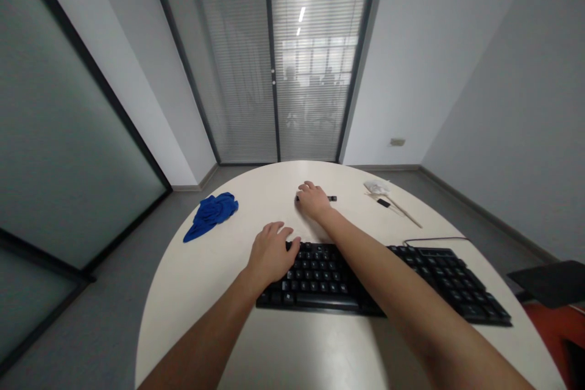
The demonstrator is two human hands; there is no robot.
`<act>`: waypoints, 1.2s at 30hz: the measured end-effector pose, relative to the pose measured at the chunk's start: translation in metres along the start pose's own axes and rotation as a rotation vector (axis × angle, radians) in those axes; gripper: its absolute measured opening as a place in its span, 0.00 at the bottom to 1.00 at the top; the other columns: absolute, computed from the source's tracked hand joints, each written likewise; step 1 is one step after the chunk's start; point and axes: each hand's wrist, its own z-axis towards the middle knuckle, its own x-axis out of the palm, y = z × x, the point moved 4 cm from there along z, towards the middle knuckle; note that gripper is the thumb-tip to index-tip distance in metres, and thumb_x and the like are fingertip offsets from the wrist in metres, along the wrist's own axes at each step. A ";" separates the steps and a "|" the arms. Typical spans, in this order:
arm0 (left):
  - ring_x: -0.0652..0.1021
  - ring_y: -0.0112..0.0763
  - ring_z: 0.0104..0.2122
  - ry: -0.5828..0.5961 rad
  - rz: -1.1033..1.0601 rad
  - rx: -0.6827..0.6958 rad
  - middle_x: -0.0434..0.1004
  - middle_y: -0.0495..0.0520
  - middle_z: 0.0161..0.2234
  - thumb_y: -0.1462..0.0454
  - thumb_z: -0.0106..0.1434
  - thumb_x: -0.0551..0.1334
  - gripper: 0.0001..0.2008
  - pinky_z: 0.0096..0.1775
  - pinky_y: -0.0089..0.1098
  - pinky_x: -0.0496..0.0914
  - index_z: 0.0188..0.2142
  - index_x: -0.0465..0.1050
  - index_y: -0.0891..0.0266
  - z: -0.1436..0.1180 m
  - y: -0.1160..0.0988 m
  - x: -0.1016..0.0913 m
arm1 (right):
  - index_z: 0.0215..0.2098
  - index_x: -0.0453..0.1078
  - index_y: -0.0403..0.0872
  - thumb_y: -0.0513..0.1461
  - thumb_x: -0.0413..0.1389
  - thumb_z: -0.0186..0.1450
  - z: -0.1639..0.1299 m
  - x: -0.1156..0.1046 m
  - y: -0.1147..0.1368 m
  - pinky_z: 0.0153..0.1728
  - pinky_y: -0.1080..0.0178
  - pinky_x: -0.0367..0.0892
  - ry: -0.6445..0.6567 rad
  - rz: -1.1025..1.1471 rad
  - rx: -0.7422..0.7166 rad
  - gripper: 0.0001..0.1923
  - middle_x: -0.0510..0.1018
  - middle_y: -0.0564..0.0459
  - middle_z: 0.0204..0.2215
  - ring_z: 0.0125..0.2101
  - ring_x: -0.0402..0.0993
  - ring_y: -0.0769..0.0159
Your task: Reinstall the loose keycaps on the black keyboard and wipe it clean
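My left hand [273,254] rests at the left end of a black keyboard [326,300], palm down with fingers apart and the thumb over the upper keys. Beyond the keyboard, my right hand [314,200] is lowered over a slim black pen-like stick [333,198] near the middle of the table. The fingers curl over this stick, and its dark ends show on both sides of the hand. Most of its length is hidden underneath. My right forearm crosses above the keyboard and covers part of its keys.
A crumpled blue cloth [212,213] lies on the white round table [192,298] at the left. To the right are a wooden stick [406,212], a clear plastic wrapper [377,187] and a small black piece [383,203]. The keyboard cable [434,238] runs off rightward, toward a red-and-black chair [551,323].
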 end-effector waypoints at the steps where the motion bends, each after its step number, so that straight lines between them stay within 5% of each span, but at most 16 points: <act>1: 0.71 0.47 0.56 0.002 0.001 0.001 0.72 0.61 0.56 0.53 0.71 0.53 0.20 0.58 0.45 0.65 0.51 0.77 0.60 0.000 0.000 0.000 | 0.49 0.75 0.38 0.31 0.46 0.69 0.001 0.001 0.001 0.52 0.55 0.62 -0.001 -0.009 -0.022 0.18 0.74 0.36 0.55 0.61 0.58 0.50; 13: 0.71 0.45 0.56 -0.012 0.022 0.013 0.73 0.60 0.56 0.53 0.71 0.53 0.20 0.58 0.42 0.65 0.51 0.77 0.59 0.000 0.000 0.002 | 0.44 0.78 0.43 0.35 0.50 0.71 -0.042 -0.018 0.017 0.56 0.52 0.53 -0.012 -0.026 -0.317 0.13 0.79 0.43 0.50 0.61 0.59 0.51; 26: 0.71 0.45 0.57 -0.011 0.006 0.032 0.74 0.59 0.55 0.54 0.71 0.53 0.19 0.60 0.43 0.63 0.49 0.78 0.58 0.000 0.004 0.004 | 0.48 0.76 0.50 0.40 0.52 0.71 -0.119 -0.030 -0.026 0.49 0.56 0.56 0.152 0.292 -0.105 0.13 0.81 0.47 0.46 0.49 0.73 0.56; 36: 0.71 0.44 0.57 -0.008 0.005 0.033 0.74 0.60 0.55 0.54 0.71 0.53 0.20 0.60 0.43 0.63 0.50 0.79 0.59 0.000 0.003 0.004 | 0.45 0.78 0.50 0.39 0.50 0.72 -0.107 -0.036 -0.007 0.47 0.59 0.57 0.207 0.143 -0.158 0.14 0.81 0.46 0.43 0.45 0.77 0.58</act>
